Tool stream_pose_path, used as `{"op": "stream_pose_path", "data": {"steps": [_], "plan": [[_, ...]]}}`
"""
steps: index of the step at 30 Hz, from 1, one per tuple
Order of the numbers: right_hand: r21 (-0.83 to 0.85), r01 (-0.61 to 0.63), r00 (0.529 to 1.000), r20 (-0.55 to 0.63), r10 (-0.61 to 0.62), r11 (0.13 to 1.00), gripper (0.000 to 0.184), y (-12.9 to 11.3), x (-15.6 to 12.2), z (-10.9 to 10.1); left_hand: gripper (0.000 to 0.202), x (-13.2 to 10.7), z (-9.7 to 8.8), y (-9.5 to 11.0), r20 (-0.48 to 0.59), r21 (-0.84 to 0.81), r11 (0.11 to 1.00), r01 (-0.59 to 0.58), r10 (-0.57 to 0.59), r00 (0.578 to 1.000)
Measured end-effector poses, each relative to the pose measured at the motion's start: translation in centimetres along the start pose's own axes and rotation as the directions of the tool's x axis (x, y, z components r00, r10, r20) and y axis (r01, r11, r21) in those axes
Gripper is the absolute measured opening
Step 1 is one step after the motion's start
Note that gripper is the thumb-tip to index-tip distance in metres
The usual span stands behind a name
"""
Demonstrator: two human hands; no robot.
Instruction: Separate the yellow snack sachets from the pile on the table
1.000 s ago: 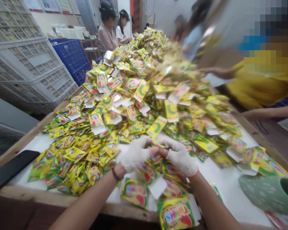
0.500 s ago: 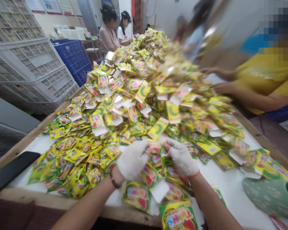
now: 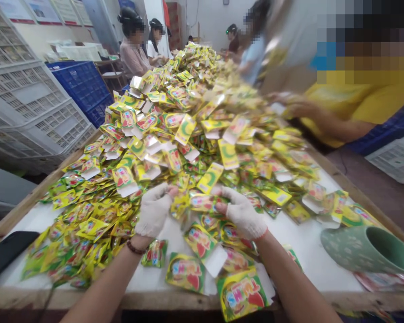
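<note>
A loosely stacked heap of cartons and sachets (image 3: 185,130) could slide forward. The right forearm (image 3: 292,273) might catch the green floral cup (image 3: 343,249), or the left forearm (image 3: 101,278) the black phone (image 3: 11,251). A printed sachet (image 3: 204,202) between the hands could slip: the right hand's (image 3: 244,213) closed-up fingers pinch only its end. The left hand's (image 3: 153,213) curled fingers meet a blurred yellow sachet (image 3: 179,206); whether they grip it I cannot tell. Counted: one heap, its pieces too many to number; one cup; one phone; at least three cartons (image 3: 244,294) at the front; two sachets at the fingers.
</note>
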State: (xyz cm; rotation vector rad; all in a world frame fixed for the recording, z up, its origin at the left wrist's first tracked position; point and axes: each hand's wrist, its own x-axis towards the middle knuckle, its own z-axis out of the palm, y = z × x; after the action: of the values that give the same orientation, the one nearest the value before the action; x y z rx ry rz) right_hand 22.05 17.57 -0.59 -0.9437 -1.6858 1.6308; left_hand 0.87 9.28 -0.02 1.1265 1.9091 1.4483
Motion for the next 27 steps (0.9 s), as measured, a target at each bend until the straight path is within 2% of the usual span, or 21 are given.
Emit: {"op": "stream_pose_path", "data": {"steps": [2,5,9,11,13,14,17,19,22,25,27], "plan": [[-0.012,0.048,0.998,-0.03,-0.048,0.999,0.025,0.2,0.2,0.4,0.027,-0.4,1.7,0.3,0.049,-0.235,0.963,0.13,-0.122,0.991],[-0.03,0.049,0.997,-0.055,-0.05,0.998,0.024,0.7,0.4,0.7,0.031,-0.9,4.1,0.4,0.126,-0.376,0.895,0.239,-0.206,0.97],[-0.126,0.026,0.998,-0.057,-0.033,0.992,0.019,1.4,0.5,0.2,0.033,-0.9,5.0,0.8,0.312,-0.332,0.887,0.32,-0.217,0.925],[-0.181,0.059,0.998,-0.023,-0.064,0.982,0.015,1.5,0.4,-0.1,0.035,-0.7,4.7,1.1,0.453,-0.241,0.9,0.363,-0.227,0.862],[-0.261,0.097,0.992,-0.049,-0.113,0.961,0.011,1.4,0.5,-0.4,0.034,-0.5,4.5,1.1,0.52,-0.194,0.897,0.397,-0.249,0.817],[-0.292,0.108,0.986,-0.092,-0.14,0.95,0.01,1.2,0.5,-0.4,0.033,-0.4,4.6,1.0,0.506,-0.215,0.887,0.409,-0.257,0.823],[-0.298,0.127,0.945,-0.254,-0.207,0.946,0.012,0.6,0.7,-0.4,0.033,-0.6,5.4,0.5,0.318,-0.38,0.836,0.396,-0.284,0.905],[-0.278,0.139,0.927,-0.302,-0.224,0.95,0.016,0.3,0.8,0.0,0.034,-1.2,6.4,0.3,0.254,-0.464,0.811,0.356,-0.264,0.931],[-0.337,0.141,0.905,-0.337,-0.259,0.931,0.016,0.4,0.9,1.0,0.028,-2.3,7.7,0.5,0.286,-0.517,0.794,0.319,-0.19,0.939],[-0.398,0.138,0.876,-0.378,-0.299,0.907,0.012,0.7,0.9,1.9,0.026,-3.2,8.4,0.7,0.319,-0.553,0.764,0.332,-0.174,0.932],[-0.395,0.143,0.882,-0.365,-0.298,0.907,0.013,0.9,0.9,2.1,0.028,-3.3,8.5,0.8,0.328,-0.566,0.753,0.336,-0.169,0.929]]}}
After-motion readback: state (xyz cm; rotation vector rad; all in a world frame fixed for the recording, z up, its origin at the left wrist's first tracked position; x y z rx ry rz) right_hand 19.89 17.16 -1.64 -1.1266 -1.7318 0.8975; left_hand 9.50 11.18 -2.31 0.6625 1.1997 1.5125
